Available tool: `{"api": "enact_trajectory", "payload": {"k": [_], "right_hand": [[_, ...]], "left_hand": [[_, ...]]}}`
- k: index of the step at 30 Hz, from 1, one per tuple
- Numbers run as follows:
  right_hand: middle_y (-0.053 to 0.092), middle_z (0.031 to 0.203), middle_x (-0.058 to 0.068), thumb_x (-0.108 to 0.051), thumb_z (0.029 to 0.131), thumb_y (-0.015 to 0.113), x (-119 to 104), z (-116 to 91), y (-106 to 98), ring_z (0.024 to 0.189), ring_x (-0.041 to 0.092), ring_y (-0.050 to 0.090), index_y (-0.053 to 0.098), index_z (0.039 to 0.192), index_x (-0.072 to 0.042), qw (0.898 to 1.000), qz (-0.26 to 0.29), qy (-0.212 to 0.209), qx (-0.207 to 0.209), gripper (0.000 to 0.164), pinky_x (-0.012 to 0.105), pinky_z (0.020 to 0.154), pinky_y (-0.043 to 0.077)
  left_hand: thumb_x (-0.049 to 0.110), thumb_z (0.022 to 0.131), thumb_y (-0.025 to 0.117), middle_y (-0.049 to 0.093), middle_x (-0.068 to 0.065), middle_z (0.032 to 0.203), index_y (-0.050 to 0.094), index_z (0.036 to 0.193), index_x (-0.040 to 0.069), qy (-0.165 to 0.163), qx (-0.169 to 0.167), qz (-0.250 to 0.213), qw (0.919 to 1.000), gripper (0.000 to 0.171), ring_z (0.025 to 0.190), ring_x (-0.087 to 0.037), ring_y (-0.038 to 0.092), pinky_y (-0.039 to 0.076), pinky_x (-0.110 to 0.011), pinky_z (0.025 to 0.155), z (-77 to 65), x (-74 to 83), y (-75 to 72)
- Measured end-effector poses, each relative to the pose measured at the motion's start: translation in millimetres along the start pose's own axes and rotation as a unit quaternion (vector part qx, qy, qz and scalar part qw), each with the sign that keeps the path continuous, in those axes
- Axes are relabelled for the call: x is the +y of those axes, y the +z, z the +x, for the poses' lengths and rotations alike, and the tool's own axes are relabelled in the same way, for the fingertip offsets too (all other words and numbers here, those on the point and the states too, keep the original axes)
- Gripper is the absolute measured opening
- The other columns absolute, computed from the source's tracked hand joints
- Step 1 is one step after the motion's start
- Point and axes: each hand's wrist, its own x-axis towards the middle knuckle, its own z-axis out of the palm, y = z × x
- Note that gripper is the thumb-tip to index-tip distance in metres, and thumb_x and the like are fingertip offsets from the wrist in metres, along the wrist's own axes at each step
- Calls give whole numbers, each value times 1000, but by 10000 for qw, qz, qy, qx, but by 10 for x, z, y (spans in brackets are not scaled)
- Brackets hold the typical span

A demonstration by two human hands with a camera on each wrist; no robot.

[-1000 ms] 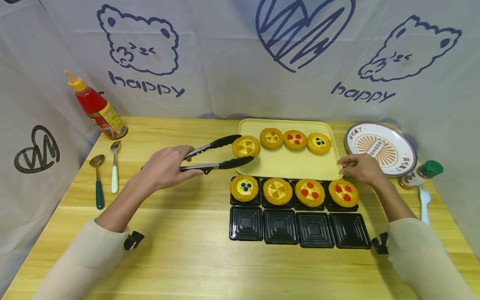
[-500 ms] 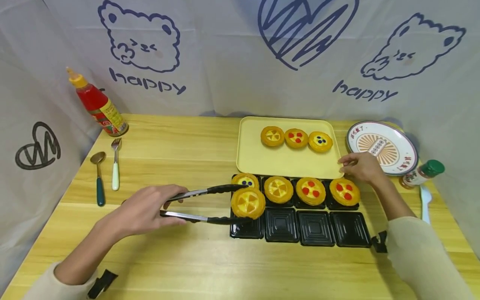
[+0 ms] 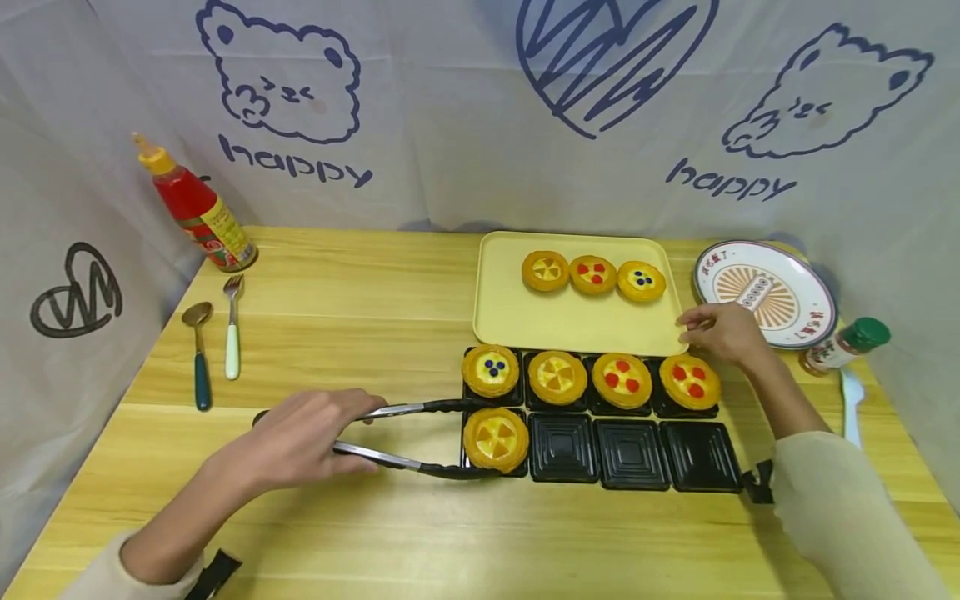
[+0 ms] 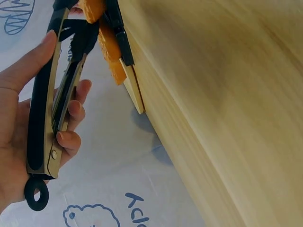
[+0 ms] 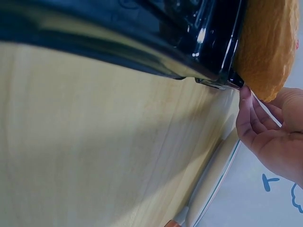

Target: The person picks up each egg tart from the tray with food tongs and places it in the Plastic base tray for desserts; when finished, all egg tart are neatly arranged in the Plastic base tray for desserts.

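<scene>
My left hand [image 3: 303, 437] grips black-and-silver tongs [image 4: 41, 104], fingers and thumb wrapped round the two arms. The tongs' black tips stand on either side of an egg tart [image 3: 496, 440] with a wedge-patterned yellow top, which sits in the front-left black square holder. Behind it, the back row of holders carries a tart with blue dots [image 3: 491, 370], another wedge-patterned tart [image 3: 557, 378] and two red-dotted tarts [image 3: 622, 384]. My right hand [image 3: 723, 333] pinches the right front corner of the pale yellow tray [image 3: 570, 325], where three tarts lie along the far side.
Three black holders [image 3: 630, 454] with bare ridged bottoms continue the front row. A white plate [image 3: 806, 325], a green-capped shaker [image 3: 843, 346] and a pale-blue knife [image 3: 851, 404] lie at right. At left are a red sauce bottle [image 3: 197, 208], a fork [image 3: 232, 333] and a spoon [image 3: 199, 358].
My left hand has carried the wedge-patterned tart in the tongs from the tray's left side toward me, down into the front-left holder. The right hand has stayed at the tray's corner.
</scene>
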Motion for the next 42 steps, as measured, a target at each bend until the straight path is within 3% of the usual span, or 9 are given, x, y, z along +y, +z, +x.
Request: {"api": "enact_trajectory", "payload": {"k": [5, 10, 15, 18, 23, 27, 31, 36, 42], "right_hand": [[66, 94, 23, -12, 84, 69, 4, -7, 3, 83, 33, 63, 66, 104, 7, 10000, -4, 5, 31, 28, 23, 62, 46], [66, 92, 23, -11, 84, 69, -4, -7, -5, 80, 30, 63, 67, 103, 7, 10000, -20, -45, 73, 27, 22, 61, 46], [65, 94, 23, -12, 85, 68, -16, -5, -13, 83, 32, 62, 66, 104, 7, 10000, 28, 48, 22, 27, 23, 62, 46], [65, 94, 23, -12, 85, 68, -18, -12, -19, 83, 32, 62, 66, 104, 7, 10000, 32, 87, 3, 27, 24, 62, 46], [66, 94, 22, -13, 85, 69, -19, -26, -28, 82, 31, 62, 66, 104, 6, 9999, -79, 130, 2, 28, 24, 62, 45], [66, 93, 23, -13, 84, 70, -40, -8, -18, 81, 30, 62, 66, 104, 7, 10000, -62, 53, 23, 28, 24, 63, 45], [66, 93, 22, -12, 84, 69, -53, 17, -7, 81, 29, 62, 67, 103, 7, 9999, -48, 93, -8, 28, 24, 62, 45], [67, 93, 22, -13, 84, 68, -53, 32, -14, 82, 32, 63, 67, 104, 6, 9996, -256, 56, -44, 27, 25, 63, 44], [67, 96, 23, -14, 85, 68, -64, 15, -34, 84, 33, 63, 67, 105, 6, 9995, -280, 104, -108, 28, 25, 64, 44]], "left_hand": [[44, 73, 78, 68, -10, 114, 60, 122, 5, -67, -52, -82, 9999, 65, 95, -27, 68, 56, -40, 77, 1, 11, 6], [45, 74, 77, 66, -11, 118, 58, 125, 4, -74, -109, -358, 9993, 68, 100, -27, 67, 55, -42, 81, -3, 25, -80], [45, 75, 77, 66, -12, 118, 58, 125, 4, -28, 42, -454, 9990, 68, 99, -26, 66, 55, -43, 81, 144, -17, -208], [45, 74, 78, 67, -13, 114, 57, 126, 2, -55, 218, -463, 9987, 70, 91, -24, 66, 55, -41, 77, 365, -93, -242], [46, 75, 77, 68, -11, 104, 57, 126, 2, -288, 411, -498, 9975, 70, 81, -20, 61, 52, -38, 73, 919, -255, -229], [48, 78, 73, 66, -13, 108, 55, 127, 2, -630, 368, -414, 9965, 69, 89, -26, 62, 51, -43, 77, 1336, -373, -198], [51, 79, 71, 65, -15, 111, 54, 127, 2, -965, 243, -314, 9945, 71, 93, -28, 61, 50, -43, 79, 1659, -459, -140], [52, 79, 71, 64, -16, 112, 52, 130, 0, -1227, 106, -165, 9923, 75, 96, -29, 60, 50, -43, 81, 1914, -510, -69], [53, 80, 69, 64, -17, 111, 50, 132, 0, -1166, -53, -48, 9932, 77, 95, -29, 61, 51, -42, 81, 2066, -485, 9]]}}
